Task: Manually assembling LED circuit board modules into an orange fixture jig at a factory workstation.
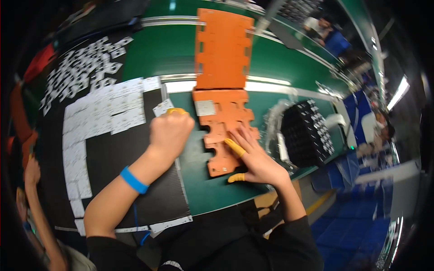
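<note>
1. Left hand [171, 131] was curled shut, knuckles up, pinching a small white card [162, 107] at its fingertips; a yellow finger cot showed on top; a blue wrist strap [133, 179] circled the forearm.
2. Right hand [254, 156] lay spread flat, pressing the near orange slotted tray [221, 122]; yellow cots sat on its thumb and one finger.
3. That tray lay between the hands, its notched near edge close to the right thumb; a grey square sat on it beyond the left knuckles.
4. A second orange tray [224, 47] stood beyond it, edges nearly meeting.
5. Left of the left hand, rows of white cards [104, 113] covered a black mat [117, 162]; its bare part ran under the forearm.
6. Right of the right hand, a black parts block [307, 133] sat near the green table [203, 189] edge; bare green lay between tray and body.
</note>
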A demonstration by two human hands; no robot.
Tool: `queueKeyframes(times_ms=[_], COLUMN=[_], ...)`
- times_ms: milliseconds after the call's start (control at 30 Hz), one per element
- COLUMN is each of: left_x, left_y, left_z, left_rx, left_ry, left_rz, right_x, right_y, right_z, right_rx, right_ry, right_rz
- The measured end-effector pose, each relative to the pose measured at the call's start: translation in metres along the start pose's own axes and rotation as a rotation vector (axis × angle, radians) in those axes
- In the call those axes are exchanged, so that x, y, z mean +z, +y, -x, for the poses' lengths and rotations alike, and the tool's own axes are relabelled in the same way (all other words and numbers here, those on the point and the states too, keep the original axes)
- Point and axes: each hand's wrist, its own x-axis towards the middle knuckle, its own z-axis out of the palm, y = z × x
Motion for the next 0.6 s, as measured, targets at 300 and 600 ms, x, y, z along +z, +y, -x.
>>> queueKeyframes(times_ms=[300, 600], left_x=[0.008, 0.002], left_y=[0.013, 0.011], left_z=[0.006, 0.009], left_rx=[0.364, 0.578], left_ry=[0.420, 0.513], left_rz=[0.158, 0.392], right_x=[-0.092, -0.093], right_y=[0.046, 0.077], right_z=[0.047, 0.067], right_rx=[0.312, 0.478], right_ry=[0.824, 0.784], right_rz=[0.698, 0.692])
